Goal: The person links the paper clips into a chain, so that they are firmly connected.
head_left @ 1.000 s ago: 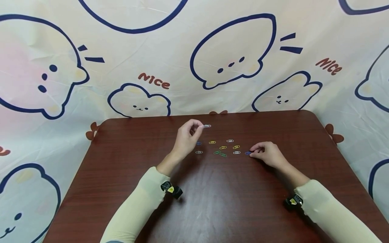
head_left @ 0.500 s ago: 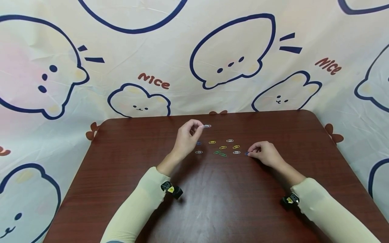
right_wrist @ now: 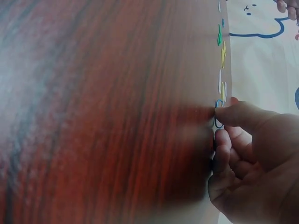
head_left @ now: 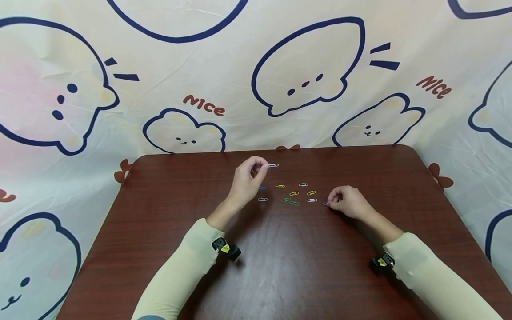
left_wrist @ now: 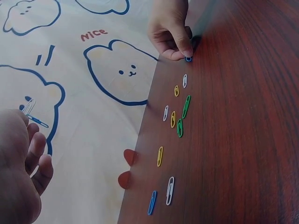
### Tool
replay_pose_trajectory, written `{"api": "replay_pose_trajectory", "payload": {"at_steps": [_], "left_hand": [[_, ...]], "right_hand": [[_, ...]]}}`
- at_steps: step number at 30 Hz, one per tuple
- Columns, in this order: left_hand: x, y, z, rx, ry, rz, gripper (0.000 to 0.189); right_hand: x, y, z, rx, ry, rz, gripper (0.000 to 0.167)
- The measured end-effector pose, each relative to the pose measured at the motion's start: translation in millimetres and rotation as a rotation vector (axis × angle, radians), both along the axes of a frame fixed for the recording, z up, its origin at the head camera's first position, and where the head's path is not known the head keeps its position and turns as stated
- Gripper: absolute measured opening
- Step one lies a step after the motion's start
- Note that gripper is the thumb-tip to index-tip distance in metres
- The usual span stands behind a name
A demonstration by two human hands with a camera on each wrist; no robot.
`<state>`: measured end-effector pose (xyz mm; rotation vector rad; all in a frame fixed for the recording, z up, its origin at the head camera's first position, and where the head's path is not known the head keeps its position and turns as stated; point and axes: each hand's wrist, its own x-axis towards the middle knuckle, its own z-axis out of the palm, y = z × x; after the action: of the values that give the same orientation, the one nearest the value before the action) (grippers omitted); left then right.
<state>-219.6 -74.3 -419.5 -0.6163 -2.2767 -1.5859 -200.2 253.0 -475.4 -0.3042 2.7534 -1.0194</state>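
Note:
My left hand is raised over the far part of the table, its thumb and fingertips pinching a white paper clip. In the left wrist view a blue paper clip hangs beside that white one at the same fingertips. My right hand is low at the right end of the scattered clips. Between its thumb and fingers it pinches another blue paper clip, which stands partly on edge close to the tabletop. In the right wrist view, this clip's rounded wire loop shows past the thumb tip.
Several loose paper clips lie between the hands: yellow ones, green ones, white ones and a blue one. The brown wooden table meets a printed cloth backdrop at its far edge.
My right fingers have moved slightly left and closed further over their blue paper clip, so less of it shows. My left hand keeps its place with the white paper clip.

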Motion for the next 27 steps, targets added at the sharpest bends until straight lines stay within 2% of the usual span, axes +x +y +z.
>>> {"api": "replay_pose_trajectory", "payload": {"at_steps": [8, 13, 19, 27], "left_hand": [[-0.7, -1.2, -0.4, -0.014, -0.004, 0.01, 0.007], [-0.5, -1.4, 0.0, -0.012, -0.001, 0.008, 0.007], [1.0, -1.5, 1.3, -0.004, -0.002, 0.004, 0.007], [0.9, -1.3, 2.8, -0.002, -0.006, 0.006, 0.006]], "right_hand": [[-2.0, 7, 2.4, -0.026, 0.026, 0.006, 0.009], [-0.9, 7, 8.9, -0.07, 0.047, -0.038, 0.006], [1.0, 8, 15.0, -0.088, 0.124, -0.077, 0.005], [-1.0, 8, 24.7, -0.126, 0.182, -0.058, 0.008]]}}
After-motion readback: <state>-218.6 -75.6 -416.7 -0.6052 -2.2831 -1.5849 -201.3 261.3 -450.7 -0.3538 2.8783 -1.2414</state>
